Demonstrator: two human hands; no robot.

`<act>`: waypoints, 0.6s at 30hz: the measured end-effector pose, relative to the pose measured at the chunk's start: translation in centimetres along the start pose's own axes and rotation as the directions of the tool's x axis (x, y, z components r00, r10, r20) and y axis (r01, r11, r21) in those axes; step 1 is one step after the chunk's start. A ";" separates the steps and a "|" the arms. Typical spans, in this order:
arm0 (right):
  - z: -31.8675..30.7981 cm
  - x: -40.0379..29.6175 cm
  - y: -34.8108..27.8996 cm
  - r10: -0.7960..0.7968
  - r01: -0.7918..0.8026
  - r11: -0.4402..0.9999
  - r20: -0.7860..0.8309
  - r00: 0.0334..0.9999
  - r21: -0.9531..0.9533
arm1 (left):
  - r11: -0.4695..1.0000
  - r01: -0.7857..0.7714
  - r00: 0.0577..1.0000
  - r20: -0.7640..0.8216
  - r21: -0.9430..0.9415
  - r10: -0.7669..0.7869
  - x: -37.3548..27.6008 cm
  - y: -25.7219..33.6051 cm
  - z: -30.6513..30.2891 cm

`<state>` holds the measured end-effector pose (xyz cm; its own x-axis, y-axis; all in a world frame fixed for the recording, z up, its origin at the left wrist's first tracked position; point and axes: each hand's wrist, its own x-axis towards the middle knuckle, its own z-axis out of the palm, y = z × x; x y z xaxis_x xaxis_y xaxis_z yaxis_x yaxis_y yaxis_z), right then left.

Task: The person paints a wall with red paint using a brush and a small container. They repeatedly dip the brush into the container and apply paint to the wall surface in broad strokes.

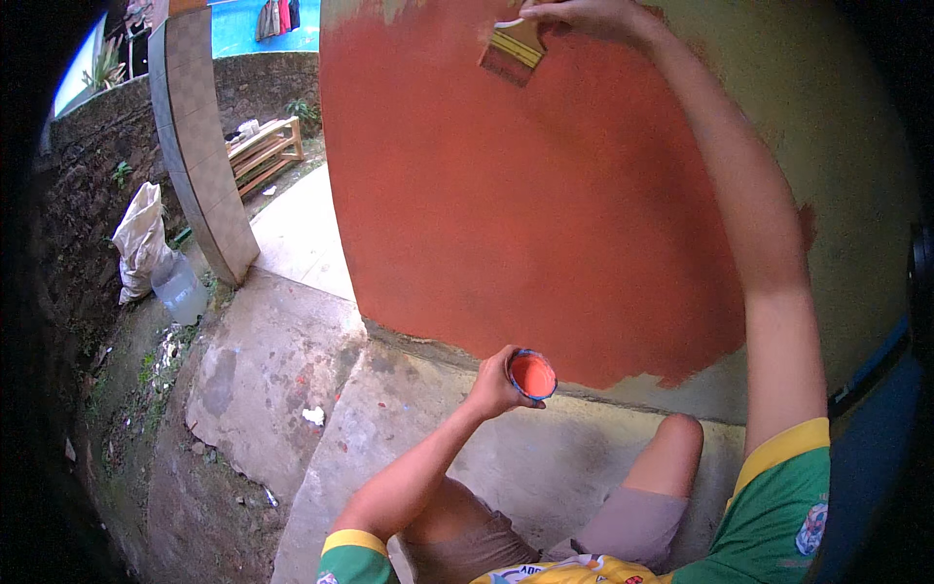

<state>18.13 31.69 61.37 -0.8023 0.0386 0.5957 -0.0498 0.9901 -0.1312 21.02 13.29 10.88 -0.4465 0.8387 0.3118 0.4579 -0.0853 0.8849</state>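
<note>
My right hand, raised at the top of the view, grips the handle of a flat paintbrush. The brush's bristles point down over the upper part of a wall coated in red-orange paint; whether they touch it I cannot tell. Olive-green surface shows around the ragged right edge of the red area. Low in front of the wall, my left hand is wrapped around a small cup of orange-red paint with blue on its rim.
A concrete ledge runs along the wall's foot, under my bent legs. On the left stand a tiled pillar, a white sack and a large clear plastic bottle. Behind the pillar is a wooden rack.
</note>
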 end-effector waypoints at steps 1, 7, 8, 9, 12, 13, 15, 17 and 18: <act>0.5 2.0 0.0 -0.046 0.045 0.996 -0.012 0.999 -0.074 | 0.999 -0.010 1.000 -0.026 0.037 0.011 -0.1 -0.7 -0.3; 4.2 5.2 -0.5 -0.243 0.224 0.943 -0.048 0.969 -0.244 | 0.998 0.067 0.997 -0.027 0.002 -0.067 -1.2 -4.6 -2.2; 4.2 5.3 -0.9 -0.256 0.238 0.939 -0.041 0.966 -0.248 | 0.998 0.061 0.998 -0.026 -0.012 -0.061 -1.1 -4.8 -2.3; 3.8 5.6 -1.3 -0.272 0.237 0.914 -0.065 0.960 -0.331 | 0.998 0.054 0.998 -0.024 -0.026 -0.054 -1.0 -5.0 -2.2; 2.7 5.1 -4.2 -0.372 0.245 0.840 -0.186 0.909 -0.484 | 0.997 0.079 0.996 -0.033 -0.010 -0.079 -1.5 -5.0 -3.0; 2.7 4.9 -4.6 -0.475 0.321 0.791 -0.191 0.859 -0.520 | 0.996 0.085 0.996 -0.025 -0.008 -0.085 -1.5 -5.0 -2.9; 2.4 4.6 -4.9 -0.660 0.455 0.670 -0.189 0.728 -0.587 | 0.995 0.098 0.995 -0.009 -0.001 -0.098 -1.5 -5.0 -2.5; 3.8 3.8 -4.6 -0.699 0.436 0.658 -0.283 0.656 -0.614 | 0.993 0.109 0.994 0.024 -0.041 -0.108 -1.5 -4.8 -2.2; 4.7 3.2 -3.9 -0.716 0.422 0.651 -0.326 0.618 -0.631 | 0.992 0.111 0.993 0.046 -0.062 -0.108 -1.4 -4.6 -1.8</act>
<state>13.00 27.27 60.08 -0.2661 -0.6410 0.7200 0.0044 0.7461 0.6659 18.15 11.52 7.00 -0.4572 0.8670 0.1980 0.3571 -0.0249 0.9337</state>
